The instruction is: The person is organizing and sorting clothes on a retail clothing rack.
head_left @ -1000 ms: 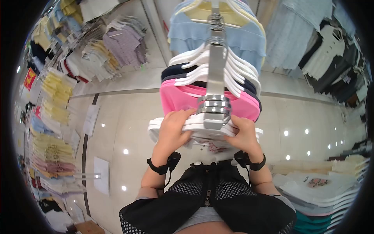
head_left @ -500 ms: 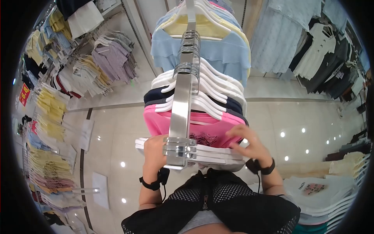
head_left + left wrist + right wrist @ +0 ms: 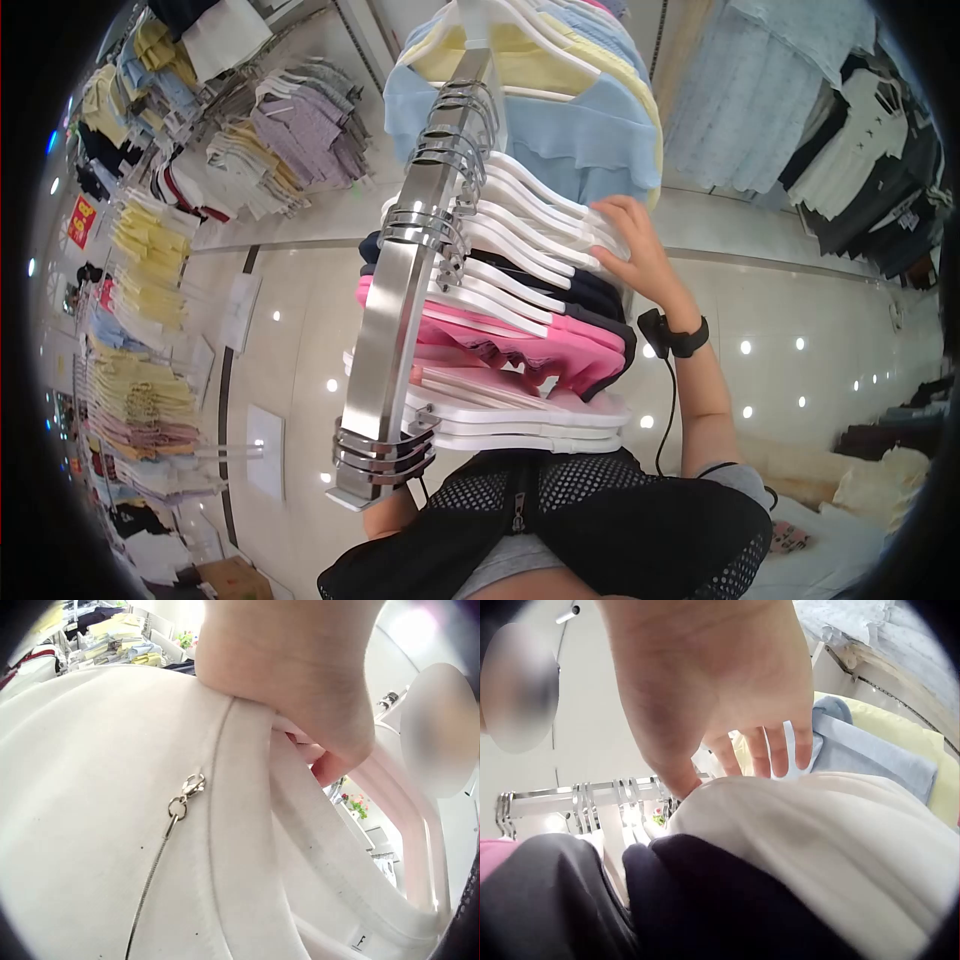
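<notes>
In the head view my left hand is hidden behind the metal rail (image 3: 395, 290). The left wrist view has that hand (image 3: 300, 682) over the neckline of a white shirt (image 3: 135, 795), its fingers curled inside the collar; a thin chain with a clasp hangs on the shirt's front. My right hand (image 3: 640, 255) reaches to the shoulder ends of white garments (image 3: 600, 228) on white hangers (image 3: 530, 235). In the right wrist view, its fingers are spread and fairly straight behind the white cloth (image 3: 780, 825), thumb on the near side.
Dark navy (image 3: 600, 290) and pink shirts (image 3: 560, 345) hang between the white garments and the front hangers (image 3: 530, 440). Light blue tops (image 3: 560, 140) hang at the rail's far end. Wall racks with lilac shirts (image 3: 300, 130) and folded yellow clothes (image 3: 150, 250) stand left.
Both hands first held the front hangers. The right hand left them and moved forward to the white garments. The rail now slants further left in view, and the left hand has dropped behind it.
</notes>
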Demonstrator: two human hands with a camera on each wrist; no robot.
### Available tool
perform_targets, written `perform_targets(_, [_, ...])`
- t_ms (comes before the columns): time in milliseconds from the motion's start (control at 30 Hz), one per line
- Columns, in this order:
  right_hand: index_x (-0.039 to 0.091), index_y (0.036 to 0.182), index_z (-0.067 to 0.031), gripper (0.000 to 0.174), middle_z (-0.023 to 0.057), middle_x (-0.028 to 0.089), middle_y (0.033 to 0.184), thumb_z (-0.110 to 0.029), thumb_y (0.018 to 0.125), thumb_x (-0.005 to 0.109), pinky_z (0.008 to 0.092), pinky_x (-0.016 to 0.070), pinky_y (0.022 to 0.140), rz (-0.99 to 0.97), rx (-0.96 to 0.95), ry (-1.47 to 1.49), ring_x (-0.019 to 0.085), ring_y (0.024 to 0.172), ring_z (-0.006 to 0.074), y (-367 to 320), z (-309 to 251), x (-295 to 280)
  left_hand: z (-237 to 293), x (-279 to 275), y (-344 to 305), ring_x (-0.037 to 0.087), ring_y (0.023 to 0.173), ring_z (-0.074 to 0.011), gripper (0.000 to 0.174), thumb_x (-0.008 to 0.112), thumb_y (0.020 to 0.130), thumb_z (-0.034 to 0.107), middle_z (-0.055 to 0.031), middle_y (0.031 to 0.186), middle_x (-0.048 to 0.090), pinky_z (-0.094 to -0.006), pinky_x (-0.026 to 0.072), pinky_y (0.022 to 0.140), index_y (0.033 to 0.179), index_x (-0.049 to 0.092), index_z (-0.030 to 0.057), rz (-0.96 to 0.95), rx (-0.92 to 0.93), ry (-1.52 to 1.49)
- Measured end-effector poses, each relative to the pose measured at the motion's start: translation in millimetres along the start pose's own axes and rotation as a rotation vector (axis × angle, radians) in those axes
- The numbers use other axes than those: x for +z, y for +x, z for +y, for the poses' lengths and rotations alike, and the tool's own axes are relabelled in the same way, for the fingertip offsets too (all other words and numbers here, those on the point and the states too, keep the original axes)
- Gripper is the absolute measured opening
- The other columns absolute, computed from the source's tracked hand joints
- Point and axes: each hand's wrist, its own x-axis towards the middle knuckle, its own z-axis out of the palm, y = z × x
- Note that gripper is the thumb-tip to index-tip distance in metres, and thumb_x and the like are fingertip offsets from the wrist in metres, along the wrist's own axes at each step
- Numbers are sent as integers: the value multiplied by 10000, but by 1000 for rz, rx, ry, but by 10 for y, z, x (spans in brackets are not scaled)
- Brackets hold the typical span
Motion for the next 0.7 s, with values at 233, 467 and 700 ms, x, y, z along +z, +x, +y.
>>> perform_targets(233, [466, 1282, -50, 604, 138, 483, 1189, -221, 757, 711, 381, 383, 958, -198, -21, 262, 460, 1121, 324, 151, 150, 12, 388, -9, -140, 548, 668, -220, 294, 704, 815, 341, -44, 701, 575, -387, 454, 629, 820, 624, 58, 207, 341, 265])
perform_targets(467, [466, 1279, -56, 630, 142, 536, 1063, -147, 694, 683, 401, 427, 840, -165, 19, 77, 531, 1001, 326, 251, 182, 294, 517, 150, -138, 432, 610, -235, 346, 597, 852, 287, -74, 640, 411, -363, 348, 599, 680, 434, 35, 348, 440, 198])
perform_targets(700, [492, 1186, -42, 556, 138, 571, 940, -101, 657, 653, 417, 446, 761, -121, -57, -19, 559, 929, 342, 553, 309, 475, 308, 211, -272, 493, 687, -246, 322, 603, 849, 345, -82, 720, 486, -382, 395, 643, 787, 495, 48, 432, 348, 289])
